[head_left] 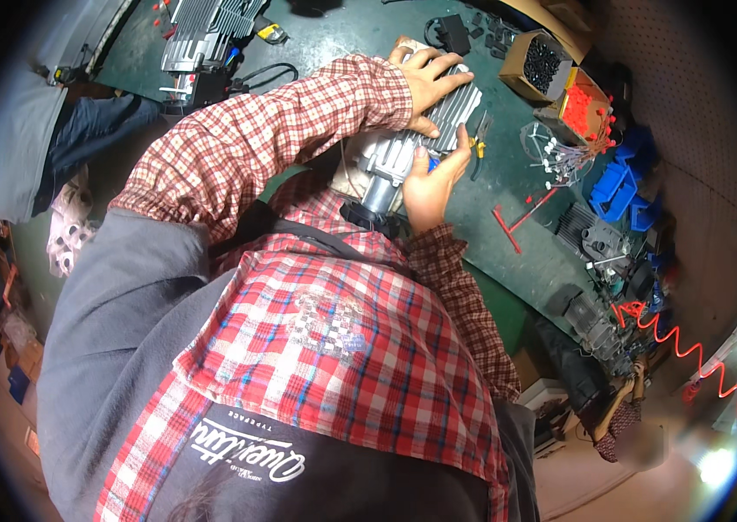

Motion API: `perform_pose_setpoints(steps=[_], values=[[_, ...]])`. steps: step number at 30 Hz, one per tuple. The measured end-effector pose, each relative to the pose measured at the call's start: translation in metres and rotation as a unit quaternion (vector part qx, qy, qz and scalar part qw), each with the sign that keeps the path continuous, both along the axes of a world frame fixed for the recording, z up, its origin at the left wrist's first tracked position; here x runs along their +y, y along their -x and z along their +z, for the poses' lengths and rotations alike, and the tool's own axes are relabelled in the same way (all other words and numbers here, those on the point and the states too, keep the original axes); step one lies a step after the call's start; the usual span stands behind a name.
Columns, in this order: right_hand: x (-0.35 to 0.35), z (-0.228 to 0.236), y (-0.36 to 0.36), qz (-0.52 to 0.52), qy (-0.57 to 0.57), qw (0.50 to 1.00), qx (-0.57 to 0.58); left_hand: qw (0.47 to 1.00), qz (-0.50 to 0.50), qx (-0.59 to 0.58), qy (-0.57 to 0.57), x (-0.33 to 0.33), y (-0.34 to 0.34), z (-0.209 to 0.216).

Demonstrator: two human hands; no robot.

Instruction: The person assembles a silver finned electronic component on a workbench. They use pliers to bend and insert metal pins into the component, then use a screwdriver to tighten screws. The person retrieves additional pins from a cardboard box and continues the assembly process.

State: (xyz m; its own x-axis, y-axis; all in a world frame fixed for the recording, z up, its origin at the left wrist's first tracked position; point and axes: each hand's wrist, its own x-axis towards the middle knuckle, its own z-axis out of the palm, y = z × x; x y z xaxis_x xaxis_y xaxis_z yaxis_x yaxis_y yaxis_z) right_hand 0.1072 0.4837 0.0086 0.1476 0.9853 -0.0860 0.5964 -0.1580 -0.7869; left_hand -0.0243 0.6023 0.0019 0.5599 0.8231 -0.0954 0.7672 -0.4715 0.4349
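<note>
A silver finned motor housing (448, 115) lies on the green worktable in front of me, with a metal cylinder (377, 193) at its near end. My left hand (428, 83) rests across the fins, fingers spread and thumb apart. At the housing's right side is my right hand (440, 184), its thumb and forefinger on either side of a small blue part (434, 163). Its other fingers are partly hidden. Just right of the housing lies a yellow-and-black hand tool (477, 148).
Cardboard boxes of black parts (542, 65) and red caps (584, 109) stand at the far right, near blue bins (616, 187). A red T-handled tool (521, 222) lies on the worktable (508, 187). Another finned motor (203, 39) stands far left, beside a person in jeans (94, 130).
</note>
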Motion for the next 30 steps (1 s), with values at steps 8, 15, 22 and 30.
perform_pose_setpoints(steps=[8,15,22,30], values=[[0.009,0.013,0.009,-0.085,0.104,0.991,0.014,1.0,-0.005,-0.011,0.007,0.001,0.001,-0.006],[0.017,0.001,-0.037,0.001,0.188,0.896,0.401,1.0,-0.013,-0.003,-0.016,0.004,0.006,-0.004],[-0.013,-0.089,-0.136,-0.118,0.069,0.966,-0.221,0.986,-0.083,0.048,-0.136,-0.016,0.013,-0.01],[-0.048,-0.093,-0.078,-0.006,0.173,0.943,-0.283,0.97,-0.235,0.044,-0.049,-0.023,0.03,0.004]])
